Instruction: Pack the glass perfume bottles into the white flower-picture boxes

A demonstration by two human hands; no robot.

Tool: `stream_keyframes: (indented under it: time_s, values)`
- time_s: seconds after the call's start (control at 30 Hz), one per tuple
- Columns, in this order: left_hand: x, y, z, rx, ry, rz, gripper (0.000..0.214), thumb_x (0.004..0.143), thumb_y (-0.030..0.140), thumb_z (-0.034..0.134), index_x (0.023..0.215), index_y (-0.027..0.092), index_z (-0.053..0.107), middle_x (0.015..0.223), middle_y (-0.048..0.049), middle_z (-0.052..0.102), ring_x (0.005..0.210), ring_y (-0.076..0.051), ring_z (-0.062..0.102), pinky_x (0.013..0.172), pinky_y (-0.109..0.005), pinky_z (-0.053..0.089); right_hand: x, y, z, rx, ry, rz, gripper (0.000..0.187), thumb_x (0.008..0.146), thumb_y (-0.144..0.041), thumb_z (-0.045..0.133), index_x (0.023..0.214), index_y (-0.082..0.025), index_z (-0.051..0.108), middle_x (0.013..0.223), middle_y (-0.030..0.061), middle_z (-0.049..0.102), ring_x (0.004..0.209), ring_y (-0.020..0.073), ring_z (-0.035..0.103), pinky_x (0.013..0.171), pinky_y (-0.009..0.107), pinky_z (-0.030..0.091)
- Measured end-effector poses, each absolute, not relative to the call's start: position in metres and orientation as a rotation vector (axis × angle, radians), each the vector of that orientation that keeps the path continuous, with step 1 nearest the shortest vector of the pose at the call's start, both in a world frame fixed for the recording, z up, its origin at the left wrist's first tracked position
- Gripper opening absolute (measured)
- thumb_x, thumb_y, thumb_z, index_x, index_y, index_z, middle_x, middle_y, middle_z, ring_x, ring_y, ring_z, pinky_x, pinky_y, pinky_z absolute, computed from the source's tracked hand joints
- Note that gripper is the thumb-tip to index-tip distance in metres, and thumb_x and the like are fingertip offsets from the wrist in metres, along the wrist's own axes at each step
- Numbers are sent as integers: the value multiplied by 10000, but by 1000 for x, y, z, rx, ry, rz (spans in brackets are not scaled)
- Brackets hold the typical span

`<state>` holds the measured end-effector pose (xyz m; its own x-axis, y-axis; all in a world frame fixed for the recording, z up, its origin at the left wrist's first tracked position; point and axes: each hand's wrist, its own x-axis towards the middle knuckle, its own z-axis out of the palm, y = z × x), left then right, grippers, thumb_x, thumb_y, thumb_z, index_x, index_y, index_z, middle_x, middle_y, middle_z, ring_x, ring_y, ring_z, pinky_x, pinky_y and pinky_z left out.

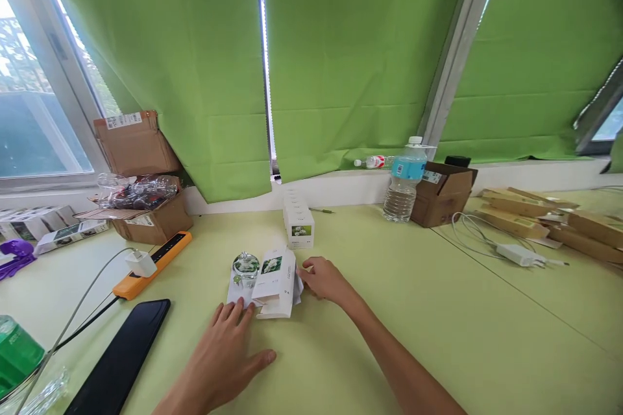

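A small white carton point(278, 282) with a flower picture lies open on the pale green table point(438, 311). My left hand point(228, 353) rests flat, fingers spread, with its fingertips on the carton's near edge and a white leaflet. My right hand point(324, 279) touches the carton's right side with curled fingers; whether it grips it I cannot tell. A small clear glass jar point(245, 267) stands just left of the carton. A row of matching white cartons point(298, 219) stands behind it.
An orange power strip point(153, 264) with a white charger and a black phone point(121, 356) lie at the left. Cardboard boxes point(141, 191) stand at the back left. A water bottle point(403, 181), a brown box point(442, 194), a white adapter point(516, 254) and flat boxes point(535, 217) are at the right.
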<state>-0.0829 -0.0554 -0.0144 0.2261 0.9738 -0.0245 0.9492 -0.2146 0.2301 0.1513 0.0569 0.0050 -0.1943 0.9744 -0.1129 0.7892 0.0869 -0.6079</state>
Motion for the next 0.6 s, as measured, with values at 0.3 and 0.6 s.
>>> stream_keyframes:
  time_s: [0.3,0.6]
  values:
    - [-72,-70,-3,2312,1713,220,755,722,748,449,1337,312,487,1426,-74,434,1331,-358,332,1115,-558,212,168,66,3,-1739,-2020,1139,221,811,-294,520,673,-146,609,471,7,568,401,109,528,397,186,378]
    - [-61,-79,5,2291,1674,100,756,721,674,523,1367,287,452,1430,-71,430,1333,-368,321,1076,-543,293,184,61,14,-1745,-2043,1240,178,697,-175,531,522,-148,539,453,27,573,393,104,493,364,189,306]
